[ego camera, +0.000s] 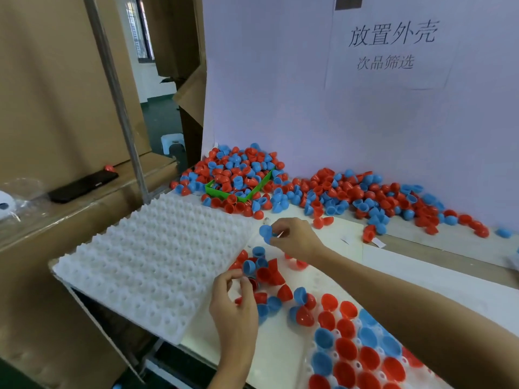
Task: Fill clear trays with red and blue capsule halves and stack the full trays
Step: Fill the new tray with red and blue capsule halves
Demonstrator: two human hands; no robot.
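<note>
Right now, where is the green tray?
In the head view the green tray sits at the back of the table, left of centre, half buried in the pile of red and blue capsule halves, just behind the empty white tray.

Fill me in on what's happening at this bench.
A person is sorting red and blue capsule halves into clear trays. The right hand pinches a blue half above the bench, while the left hand has its fingers curled at a small loose pile of halves; whether its grip holds one is unclear. A partly filled tray sits at lower right, an empty tray at left. A large heap waits along the back wall around a green bin.
</note>
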